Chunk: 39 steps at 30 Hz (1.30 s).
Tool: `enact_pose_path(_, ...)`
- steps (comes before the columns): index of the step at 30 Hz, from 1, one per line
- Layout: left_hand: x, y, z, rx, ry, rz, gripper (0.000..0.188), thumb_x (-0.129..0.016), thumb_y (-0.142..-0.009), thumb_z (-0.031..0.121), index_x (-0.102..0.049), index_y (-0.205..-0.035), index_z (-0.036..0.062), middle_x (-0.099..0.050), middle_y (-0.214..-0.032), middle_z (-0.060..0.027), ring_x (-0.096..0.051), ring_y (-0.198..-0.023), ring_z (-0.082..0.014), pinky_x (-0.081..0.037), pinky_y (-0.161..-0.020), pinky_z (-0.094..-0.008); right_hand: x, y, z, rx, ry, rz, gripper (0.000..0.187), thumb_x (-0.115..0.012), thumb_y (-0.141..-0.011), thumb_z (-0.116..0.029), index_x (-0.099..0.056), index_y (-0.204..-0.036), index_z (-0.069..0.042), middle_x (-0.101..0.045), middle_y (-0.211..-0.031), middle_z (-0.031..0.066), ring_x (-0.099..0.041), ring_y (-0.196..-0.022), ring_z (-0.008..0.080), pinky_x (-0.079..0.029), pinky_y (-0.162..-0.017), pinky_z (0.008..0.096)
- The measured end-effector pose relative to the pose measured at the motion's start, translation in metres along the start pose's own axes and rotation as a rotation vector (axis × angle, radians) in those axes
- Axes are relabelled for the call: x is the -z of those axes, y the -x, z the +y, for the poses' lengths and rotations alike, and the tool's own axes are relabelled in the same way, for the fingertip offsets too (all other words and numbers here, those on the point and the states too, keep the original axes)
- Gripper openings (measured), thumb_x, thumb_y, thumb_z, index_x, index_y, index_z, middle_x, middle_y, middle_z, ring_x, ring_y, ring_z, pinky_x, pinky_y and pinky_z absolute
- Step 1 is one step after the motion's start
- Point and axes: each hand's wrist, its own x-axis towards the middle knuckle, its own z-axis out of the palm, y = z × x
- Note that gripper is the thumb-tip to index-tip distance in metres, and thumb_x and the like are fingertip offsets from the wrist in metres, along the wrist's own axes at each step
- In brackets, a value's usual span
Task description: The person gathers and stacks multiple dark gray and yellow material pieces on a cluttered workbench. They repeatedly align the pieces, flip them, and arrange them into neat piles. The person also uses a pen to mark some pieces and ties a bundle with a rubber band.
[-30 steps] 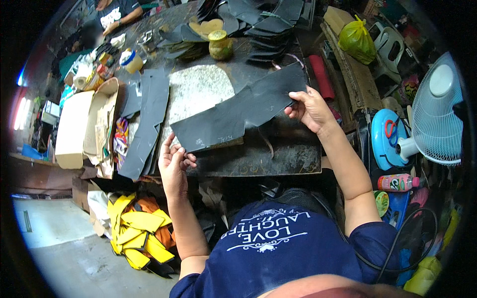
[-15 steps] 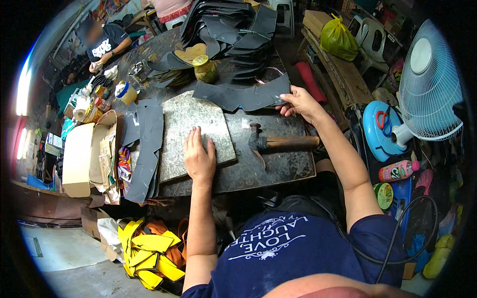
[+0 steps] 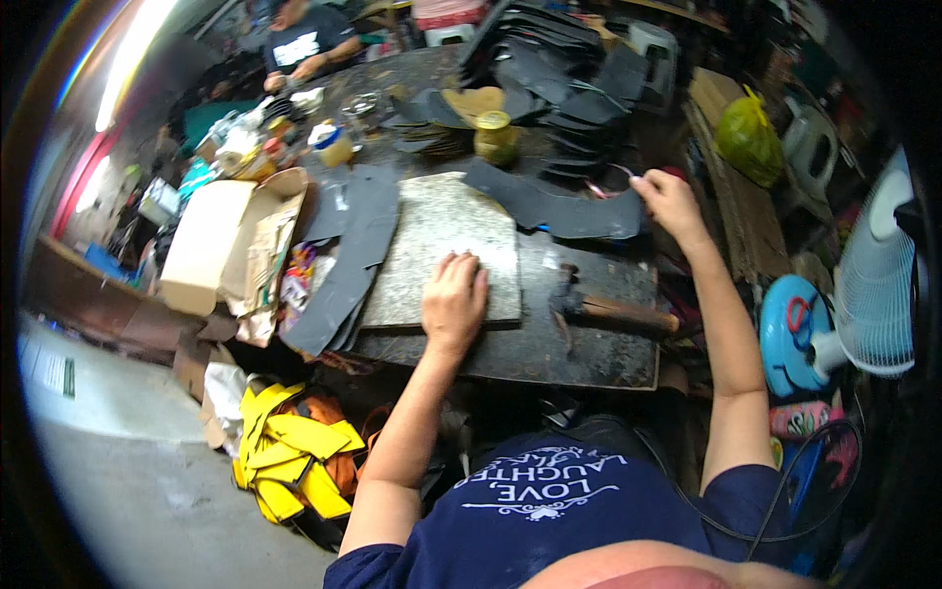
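Observation:
My left hand (image 3: 455, 299) lies flat with its fingers stretched out on a speckled stone slab (image 3: 461, 221) on the dark table. At the right, my right hand (image 3: 672, 208) has its fingers closed at the upper right corner of a long, curved black sheet piece (image 3: 559, 204). The fingertips are slightly blurred. This piece reaches from the slab's far edge to the right. A hammer (image 3: 618, 311) with a wooden handle and dark head lies nearer me, below the piece. Left of the slab lie several overlapping black cut pieces (image 3: 358, 250).
Stacks of black pieces (image 3: 579, 113) stand at the back beside a yellowish jar (image 3: 496, 137). A blue-and-white tub (image 3: 332, 144) and an open cardboard box (image 3: 235, 245) are at the left. A fan (image 3: 876, 285) stands at the right; another person (image 3: 309, 49) sits at the far left.
The view has turned, so the scene sits farther right. My right hand has shifted outward to the black piece's upper corner, and the piece's end is uncovered. My left hand stays on the slab.

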Motion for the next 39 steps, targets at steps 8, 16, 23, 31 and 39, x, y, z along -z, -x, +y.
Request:
enact_pose_path(8, 0.003, -0.001, 0.005, 0.006, 0.015, -0.003, 0.018, -0.064, -0.088, 0.015, -0.065, -0.1, 0.0019, -0.069, -0.106, -0.0133, -0.061, -0.108, -0.0333, -0.048, -0.093, -0.0405, -0.038, -0.084, 0.018, -0.085, -0.624, 0.109, 0.053, -0.068, -0.089, -0.035, -0.052, -0.128, -0.003, -0.06, -0.112, 0.0114, -0.056, -0.101, 0.0186, -0.046, -0.084, 0.0322)
enact_pose_path(16, 0.004, -0.005, 0.007, -0.01, 0.028, 0.031, 0.016, -0.065, -0.087, 0.013, -0.065, -0.098, 0.0017, -0.069, -0.105, -0.0137, -0.062, -0.105, -0.0334, -0.049, -0.091, -0.0401, -0.044, -0.149, 0.009, -0.494, -0.995, 0.034, 0.119, -0.074, -0.072, -0.061, -0.005, -0.154, -0.01, -0.013, -0.156, 0.027, -0.021, -0.14, 0.049, -0.027, -0.112, 0.0529)
enact_pose_path(23, 0.003, -0.004, 0.005, 0.014, 0.032, 0.004, 0.017, -0.064, -0.086, 0.012, -0.066, -0.099, 0.0009, -0.069, -0.105, -0.0143, -0.063, -0.106, -0.0339, -0.049, -0.093, -0.0405, -0.05, -0.154, 0.004, -0.566, -0.923, -0.015, 0.112, -0.074, -0.067, -0.067, -0.027, -0.15, -0.009, -0.025, -0.153, 0.0248, -0.03, -0.139, 0.0404, -0.029, -0.11, 0.053)
enact_pose_path(31, 0.002, -0.006, 0.008, 0.002, 0.045, 0.011, 0.015, -0.065, -0.087, 0.011, -0.066, -0.098, 0.0008, -0.069, -0.106, -0.0138, -0.062, -0.107, -0.0361, -0.049, -0.092, -0.0419, -0.042, -0.161, 0.016, -0.551, -0.806, 0.024, 0.101, -0.068, -0.077, -0.065, -0.026, -0.151, -0.01, -0.03, -0.15, 0.0266, -0.033, -0.136, 0.0436, -0.036, -0.106, 0.0541)
enact_pose_path(39, 0.003, -0.007, 0.009, 0.009, 0.072, 0.0, 0.016, -0.065, -0.087, 0.01, -0.067, -0.101, 0.0011, -0.069, -0.105, -0.0141, -0.063, -0.106, -0.0352, -0.049, -0.091, -0.0416, -0.029, -0.176, 0.029, -0.535, -0.889, 0.143, 0.086, -0.063, -0.088, -0.052, -0.024, -0.152, -0.01, -0.025, -0.151, 0.0308, -0.028, -0.139, 0.0464, -0.033, -0.108, 0.0586)
